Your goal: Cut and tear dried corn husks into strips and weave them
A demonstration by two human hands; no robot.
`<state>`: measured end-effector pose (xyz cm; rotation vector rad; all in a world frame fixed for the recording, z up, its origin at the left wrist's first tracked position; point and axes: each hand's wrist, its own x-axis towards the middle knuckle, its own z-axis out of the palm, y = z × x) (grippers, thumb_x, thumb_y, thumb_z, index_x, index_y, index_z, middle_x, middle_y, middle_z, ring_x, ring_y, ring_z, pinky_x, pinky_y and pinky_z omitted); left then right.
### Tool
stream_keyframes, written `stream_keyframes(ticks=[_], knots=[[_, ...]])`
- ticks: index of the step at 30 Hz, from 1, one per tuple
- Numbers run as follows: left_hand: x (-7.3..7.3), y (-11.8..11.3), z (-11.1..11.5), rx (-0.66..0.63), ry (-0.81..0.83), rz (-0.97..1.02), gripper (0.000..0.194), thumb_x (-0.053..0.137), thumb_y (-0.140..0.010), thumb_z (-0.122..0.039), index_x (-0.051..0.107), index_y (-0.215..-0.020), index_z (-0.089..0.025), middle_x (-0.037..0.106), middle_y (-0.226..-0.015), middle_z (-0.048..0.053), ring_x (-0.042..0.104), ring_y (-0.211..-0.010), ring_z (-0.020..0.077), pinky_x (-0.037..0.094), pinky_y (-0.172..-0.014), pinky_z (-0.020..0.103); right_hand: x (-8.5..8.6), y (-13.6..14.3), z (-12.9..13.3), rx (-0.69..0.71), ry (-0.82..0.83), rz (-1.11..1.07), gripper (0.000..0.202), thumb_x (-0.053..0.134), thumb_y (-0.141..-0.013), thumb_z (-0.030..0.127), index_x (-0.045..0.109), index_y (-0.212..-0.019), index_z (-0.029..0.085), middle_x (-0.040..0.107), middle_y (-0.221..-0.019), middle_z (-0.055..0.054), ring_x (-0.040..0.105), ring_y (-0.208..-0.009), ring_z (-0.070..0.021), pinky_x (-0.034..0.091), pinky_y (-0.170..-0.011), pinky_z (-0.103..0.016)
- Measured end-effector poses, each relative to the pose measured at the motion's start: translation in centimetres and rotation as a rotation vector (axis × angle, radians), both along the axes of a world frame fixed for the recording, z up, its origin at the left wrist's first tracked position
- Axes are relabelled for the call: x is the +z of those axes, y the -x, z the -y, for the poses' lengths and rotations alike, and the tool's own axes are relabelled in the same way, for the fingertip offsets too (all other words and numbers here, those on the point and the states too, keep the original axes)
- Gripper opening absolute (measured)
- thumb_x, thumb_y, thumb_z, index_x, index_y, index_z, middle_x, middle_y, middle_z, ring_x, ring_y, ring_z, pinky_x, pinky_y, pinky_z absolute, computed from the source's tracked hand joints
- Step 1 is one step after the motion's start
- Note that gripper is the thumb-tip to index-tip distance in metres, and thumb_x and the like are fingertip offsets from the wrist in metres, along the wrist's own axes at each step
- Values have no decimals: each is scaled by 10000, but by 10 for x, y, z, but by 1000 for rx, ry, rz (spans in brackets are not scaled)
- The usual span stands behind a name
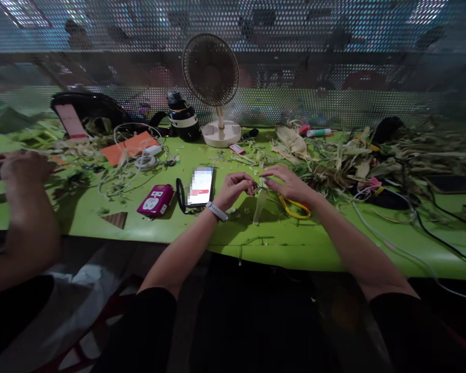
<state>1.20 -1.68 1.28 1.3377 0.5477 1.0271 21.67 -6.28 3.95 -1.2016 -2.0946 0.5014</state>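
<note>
My left hand, with a pale band on the wrist, is closed in a pinch at the upper end of a pale dried-leaf strip. The strip hangs down over the green tabletop. Beside it, my right hand has its fingers stretched out toward the same upper end. Whether its fingertips touch the strip is hard to make out. Under the right hand lies a yellow loop that looks like a scissors handle. Left of my hands, a lit phone lies on the table.
The green table bears a purple power socket, a fan, a black bottle and white cables. Dried leaves are heaped on the right. A co-worker's arm reaches in from the left. A perforated screen stands behind.
</note>
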Motion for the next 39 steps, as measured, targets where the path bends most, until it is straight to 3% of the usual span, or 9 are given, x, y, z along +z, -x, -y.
stream_keyframes(ticks=[6,12,16,18,21,24,30,34,39], knots=[[0,-1,0,-22,-1,9,143,719,-595,-273,671,-607,-138,620,-505,-3,541,-443,75,474,-499,210,-14,6,-6,16,206,-149,587,358,-923,660,681,-1008,177,688,-1053,-102,624,-1011,-235,467,-909,-389],[-1,0,-1,-4,-4,-21,155,715,-598,-285,668,-623,-140,628,-517,0,554,-458,83,489,-515,219,-26,9,-12,-17,204,-284,516,601,-772,685,651,-852,177,702,-947,-85,632,-949,-229,460,-922,-398],[-1,0,-1,14,-12,-25,157,706,-620,-284,652,-635,-138,622,-539,-7,549,-465,76,493,-520,220,-29,8,-15,-76,209,-410,501,624,-756,676,625,-832,181,697,-874,-71,630,-859,-200,479,-868,-374],[-2,0,-1,7,-9,-19,150,703,-617,-277,650,-633,-138,626,-548,-5,545,-465,74,489,-517,219,-28,8,-14,-79,222,-443,500,604,-779,670,631,-910,188,703,-926,-74,632,-889,-197,476,-878,-369],[-2,0,-2,-14,-7,-14,147,702,-612,-269,649,-632,-132,621,-545,-5,546,-462,76,490,-523,224,-26,10,-11,-8,270,-374,504,544,-831,656,652,-1012,198,702,-1049,-84,627,-995,-207,458,-928,-376],[-2,0,-2,-6,-5,-13,151,701,-612,-268,644,-640,-131,615,-540,-11,558,-461,80,489,-524,225,-24,13,-8,55,297,-268,512,557,-801,682,685,-901,196,709,-999,-76,630,-974,-224,458,-920,-388],[-1,-1,-1,41,18,-15,131,680,-625,-255,639,-650,-133,615,-515,-10,583,-475,91,477,-527,217,-21,12,-7,-91,190,-287,552,536,-787,728,615,-788,181,658,-826,-51,594,-829,-193,457,-816,-331],[-2,-1,-2,58,38,-4,121,687,-633,-251,644,-661,-141,623,-514,-10,587,-495,96,472,-550,219,-22,10,-9,-91,181,-268,584,484,-792,766,563,-783,187,570,-718,-14,518,-711,-159,434,-703,-294],[2,-1,-3,54,125,27,89,693,-612,-206,647,-592,-132,733,-841,30,597,-642,49,439,-585,150,-23,10,-9,-83,193,-294,602,462,-790,787,541,-770,190,559,-723,-13,502,-726,-156,417,-712,-291]])
